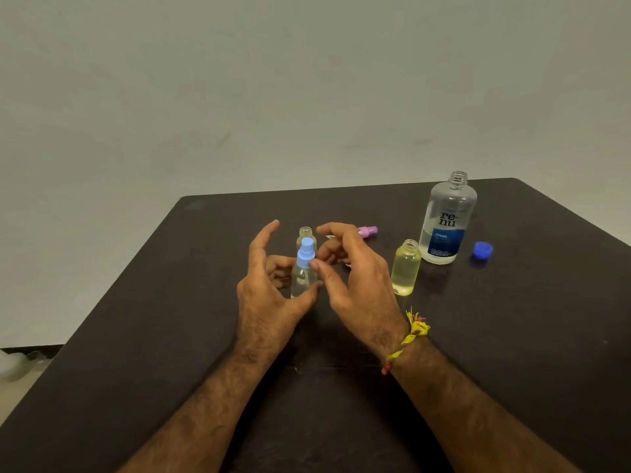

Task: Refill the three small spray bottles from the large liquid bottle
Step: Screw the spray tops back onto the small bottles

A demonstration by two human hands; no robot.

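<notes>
Three small spray bottles stand on the dark worktop (512,336): one with a blue sprayer (303,271), one uncapped behind it (306,233), one uncapped and yellowish (405,268). One open large bottle (448,220) stands far right beside its blue cap (482,250). One pink sprayer (368,231) lies loose. Left hand (269,285) grips the blue-topped bottle's clear body; right hand (351,274), fingers loosely curled, touches the sprayer with its thumb.

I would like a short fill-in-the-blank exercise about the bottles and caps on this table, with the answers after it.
1. The large bottle stands with its cap ____.
2. The dark blue cap lies to the ____ of the large bottle.
3. The spray bottle between the hands has a light ____ spray top.
4. The open small bottle beside the large bottle looks ____ in colour.

Answers: off; right; blue; yellow
</notes>
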